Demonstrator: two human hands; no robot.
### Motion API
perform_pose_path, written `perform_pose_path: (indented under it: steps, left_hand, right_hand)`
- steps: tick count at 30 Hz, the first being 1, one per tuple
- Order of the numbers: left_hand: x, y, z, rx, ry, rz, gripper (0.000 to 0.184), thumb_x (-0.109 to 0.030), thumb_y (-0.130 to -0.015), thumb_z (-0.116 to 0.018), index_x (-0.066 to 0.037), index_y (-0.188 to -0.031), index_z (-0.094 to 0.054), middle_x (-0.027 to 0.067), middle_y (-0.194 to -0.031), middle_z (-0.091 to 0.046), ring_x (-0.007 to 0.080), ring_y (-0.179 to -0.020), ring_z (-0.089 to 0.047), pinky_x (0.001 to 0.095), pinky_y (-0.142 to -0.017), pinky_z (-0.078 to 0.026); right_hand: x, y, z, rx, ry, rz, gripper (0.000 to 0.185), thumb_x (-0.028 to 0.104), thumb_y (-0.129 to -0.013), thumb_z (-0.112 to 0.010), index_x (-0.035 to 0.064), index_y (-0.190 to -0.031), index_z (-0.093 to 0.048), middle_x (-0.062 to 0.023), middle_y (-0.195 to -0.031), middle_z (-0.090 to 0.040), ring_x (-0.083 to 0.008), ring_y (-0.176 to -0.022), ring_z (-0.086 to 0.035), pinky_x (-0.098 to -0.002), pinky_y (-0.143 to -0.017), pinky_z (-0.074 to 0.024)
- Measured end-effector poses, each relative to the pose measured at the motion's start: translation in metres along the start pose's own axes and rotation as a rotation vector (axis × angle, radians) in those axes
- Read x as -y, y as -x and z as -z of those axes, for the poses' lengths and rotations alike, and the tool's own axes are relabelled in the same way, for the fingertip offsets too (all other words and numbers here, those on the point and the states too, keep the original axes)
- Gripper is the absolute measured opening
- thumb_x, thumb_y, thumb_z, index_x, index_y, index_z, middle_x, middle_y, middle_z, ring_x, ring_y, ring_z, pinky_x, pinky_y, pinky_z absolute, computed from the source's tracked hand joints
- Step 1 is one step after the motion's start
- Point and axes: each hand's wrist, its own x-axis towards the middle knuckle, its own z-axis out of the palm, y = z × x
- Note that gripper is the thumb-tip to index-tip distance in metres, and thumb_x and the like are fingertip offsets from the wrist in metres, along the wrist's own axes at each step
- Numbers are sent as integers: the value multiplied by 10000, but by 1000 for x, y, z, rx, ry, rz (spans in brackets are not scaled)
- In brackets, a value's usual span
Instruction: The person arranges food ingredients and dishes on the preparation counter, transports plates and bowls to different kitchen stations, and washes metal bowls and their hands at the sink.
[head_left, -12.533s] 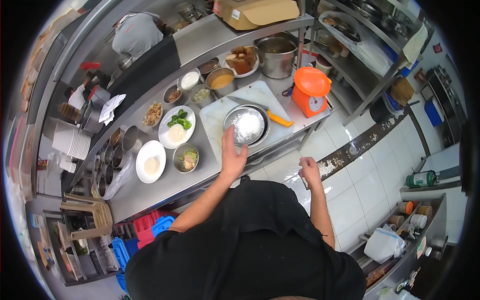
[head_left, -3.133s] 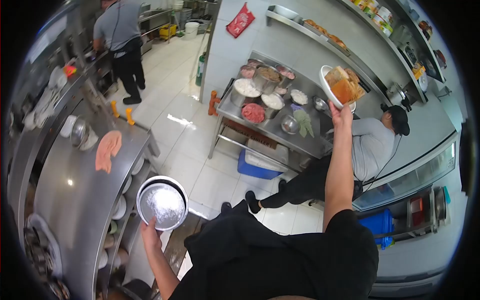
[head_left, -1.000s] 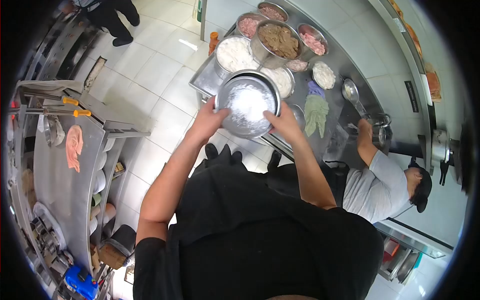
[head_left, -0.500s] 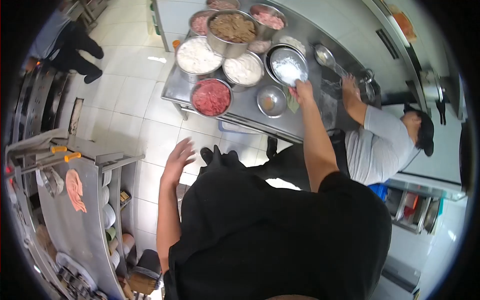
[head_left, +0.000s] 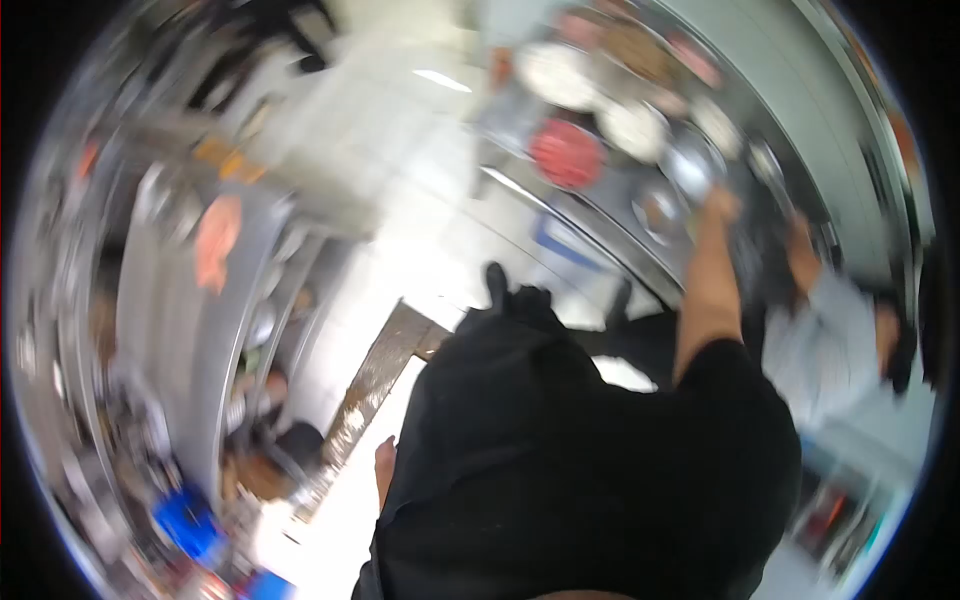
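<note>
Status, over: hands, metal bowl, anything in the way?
Right hand at metal bowl, grip blurred. Left hand low, beside body, mostly hidden. Co-worker's arm close by.

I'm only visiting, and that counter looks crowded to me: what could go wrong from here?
The right hand is at the metal bowl, close beside the small bowl, so a nudge might tip it. The red food lies near the counter's edge, where a bump could spill it. A co-worker's arm is close by, so the two might collide.

Right arm extended forward, right hand [head_left: 722,205] at its end, blurred. Left hand [head_left: 385,455] low beside torso, mostly hidden; finger pose unclear for both.
</note>
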Motion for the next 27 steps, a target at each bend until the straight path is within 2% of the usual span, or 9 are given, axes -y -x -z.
perform_pose_path:
  steps: [4, 8, 9, 11, 14, 16, 18, 21, 27]
  left_hand:
    - [53, 8, -31, -55, 623, -8, 531, -383, -945, -595, 19, -1284, -523, 163, -1210, -601, 306, -1098, -587, 455, -830, -544]
    - [122, -37, -87, -34, 480, -461, 322, -358, -954, -602, -44, -994, -663, 61, -898, -684, 183, -784, -682, 342, -679, -597]
    - [113, -19, -88, -5, 527, -163, 311, -354, -948, -577, -62, -979, -681, 92, -884, -699, 209, -769, -691, 345, -704, -589]
    - [153, -35, -92, -174, -397, -538, 344, -312, -951, -493, -20, -940, -674, 113, -831, -699, 256, -717, -687, 355, -735, -569]
    - [192, -4, -98, -198, 357, -96, 264, -253, -918, -537, -16, -921, -653, 141, -798, -671, 289, -676, -667, 426, -698, -580]
    - [222, 9, -98, -220, 836, 95, 237, -231, -903, -558, -10, -959, -625, 150, -840, -647, 294, -714, -654, 482, -652, -578]
    - [258, 7, -98, -251, 1148, 224, 262, -240, -905, -560, -7, -1021, -595, 144, -904, -631, 291, -758, -641, 499, -639, -573]
    - [288, 22, -78, -363, 1384, 241, 297, -252, -909, -555, -16, -1087, -578, 138, -946, -627, 288, -789, -634, 489, -679, -568]
    - [320, 40, -34, -546, 1624, 241, 335, -229, -898, -558, -18, -1157, -575, 133, -990, -609, 291, -887, -626, 477, -716, -559]
  right_hand:
    - [68, 56, 10, -750, -800, 404, 363, 390, -940, -609, 44, -940, -717, -171, -910, -692, -342, -830, -657, -481, -700, -489]
    - [191, 291, 83, -468, -1169, 829, 439, 358, -986, -557, -39, -850, -685, -223, -871, -651, -378, -819, -618, -435, -769, -490]
    - [226, 331, 65, -396, -1257, 1074, 388, 310, -977, -577, -44, -851, -674, -211, -857, -650, -353, -808, -619, -418, -771, -489]
    - [279, 430, 58, -135, -1271, 1294, 227, 180, -944, -627, -44, -912, -651, -149, -821, -647, -254, -774, -607, -358, -776, -487]
    - [369, 548, 39, -131, -1230, 1901, 134, 149, -935, -622, 23, -972, -648, -76, -787, -630, -169, -730, -574, -314, -667, -478]
    - [372, 642, 82, 761, -906, 1578, 112, 137, -937, -608, 31, -905, -628, -87, -780, -641, -188, -731, -609, -322, -646, -490]
    - [375, 718, 111, 821, -722, 1643, 183, 187, -960, -575, 25, -885, -617, -161, -819, -674, -301, -775, -662, -402, -699, -523]
    - [394, 803, 112, -23, -469, 2007, 298, 281, -991, -510, 19, -927, -637, -226, -900, -684, -413, -885, -659, -485, -785, -518]
    - [409, 1001, 116, 42, -424, 1962, 437, 375, -1001, -434, 26, -925, -686, -231, -980, -680, -444, -957, -635, -515, -835, -505]
